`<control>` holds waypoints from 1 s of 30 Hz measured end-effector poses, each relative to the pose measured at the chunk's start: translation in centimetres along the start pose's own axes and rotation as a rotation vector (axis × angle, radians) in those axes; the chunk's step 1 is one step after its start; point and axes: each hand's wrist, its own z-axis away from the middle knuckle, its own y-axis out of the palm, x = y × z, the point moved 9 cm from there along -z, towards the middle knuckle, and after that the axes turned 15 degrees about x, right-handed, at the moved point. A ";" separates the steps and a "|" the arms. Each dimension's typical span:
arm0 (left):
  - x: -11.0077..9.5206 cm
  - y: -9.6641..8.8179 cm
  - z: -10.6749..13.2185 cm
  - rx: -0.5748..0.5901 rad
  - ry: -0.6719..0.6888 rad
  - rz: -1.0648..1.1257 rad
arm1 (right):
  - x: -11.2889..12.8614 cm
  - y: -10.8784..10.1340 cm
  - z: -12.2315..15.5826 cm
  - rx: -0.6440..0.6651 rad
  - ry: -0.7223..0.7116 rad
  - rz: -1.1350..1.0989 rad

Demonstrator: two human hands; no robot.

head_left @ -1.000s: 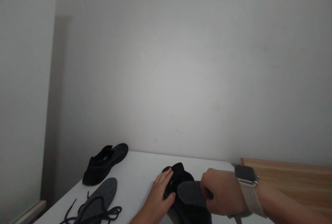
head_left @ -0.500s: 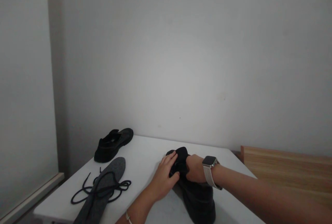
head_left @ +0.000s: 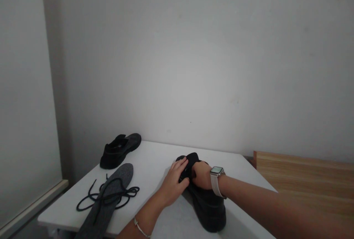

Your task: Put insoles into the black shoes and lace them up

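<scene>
Half-curled, with its fingers laid together and its thumb set apart, my left hand (head_left: 175, 180) had hold of the front of the near shoe (head_left: 208, 209), beside its opening. My right hand (head_left: 202, 174) reached down into that opening with its fingertips out of sight, so from where I sat I could not tell how far they were parted or whether they had anything between them. The near shoe rested on the white table (head_left: 157, 154), a little right of centre in my view, heel towards me, its raised tongue (head_left: 193, 156) just beyond my right knuckles.

I judged the work to be partway along. No lace showed on the near shoe, though my hands covered much of it, and what lay inside was hidden. Well apart on its left, a grey insole (head_left: 106, 211) lay outside both shoes, with loose black laces (head_left: 128, 192) looped across it, threaded through nothing that I could see. The far shoe (head_left: 116, 155) stood past the insole at the table's left edge, near the wall (head_left: 190, 65), mouth open and no lace in sight. Neither hand touched the insole, the laces or that second shoe.
</scene>
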 end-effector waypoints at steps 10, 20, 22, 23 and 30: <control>0.4 0.2 -0.2 0.012 0.018 0.009 | 0.1 0.4 0.1 0.015 0.005 0.060; 0.4 -0.1 -0.2 -0.001 0.072 0.109 | 0.6 -0.4 0.3 0.196 -0.058 0.147; 0.3 -0.3 -0.5 -0.016 0.107 0.188 | 0.9 -1.0 0.7 0.242 -0.092 0.176; 0.2 -0.4 -0.7 -0.024 0.122 0.235 | 1.0 -1.2 1.1 0.260 -0.107 0.185; -0.1 -0.6 -1.5 -0.044 0.170 0.368 | 3.9 1.0 3.6 0.411 -0.293 0.330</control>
